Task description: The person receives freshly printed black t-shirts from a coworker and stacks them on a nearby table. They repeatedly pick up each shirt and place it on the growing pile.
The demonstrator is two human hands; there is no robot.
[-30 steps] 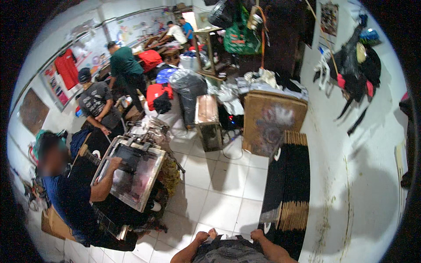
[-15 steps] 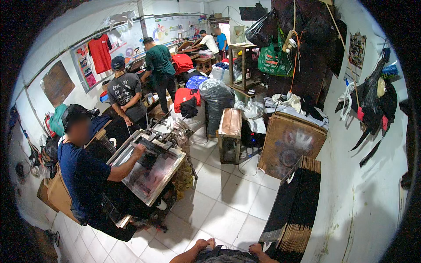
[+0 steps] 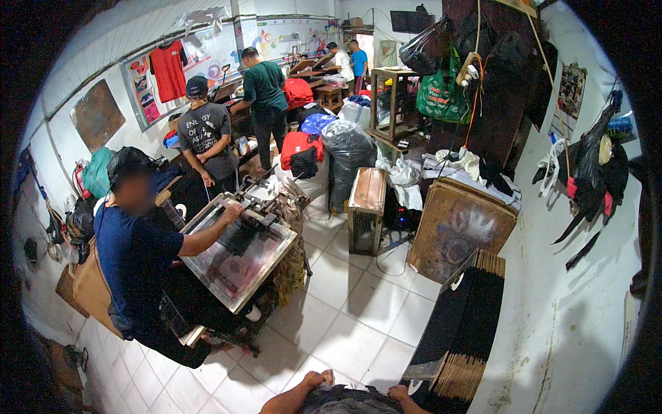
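Note:
My left hand (image 3: 314, 379) hangs low at the bottom centre, in front of my dark clothing (image 3: 352, 400). Its fingers look curled in, and I see nothing in them. My right hand (image 3: 398, 392) rests beside my clothing at the lower right, its fingers mostly hidden. Close to it stands a long rack of black panels (image 3: 458, 328) with stacked brown edges. Neither hand visibly touches the rack.
To the left, a person in navy (image 3: 134, 248) leans over a tilted screen-printing frame (image 3: 276, 265), one hand on its upper part. Other people work at the back. A wooden box (image 3: 367, 207), brown board (image 3: 458, 231) and wrapped sack (image 3: 348, 165) stand ahead on white tiles.
The view has shifted slightly, so the room sits a little lower and further right. The person in navy has moved a hand up the printing frame. My hands stay low.

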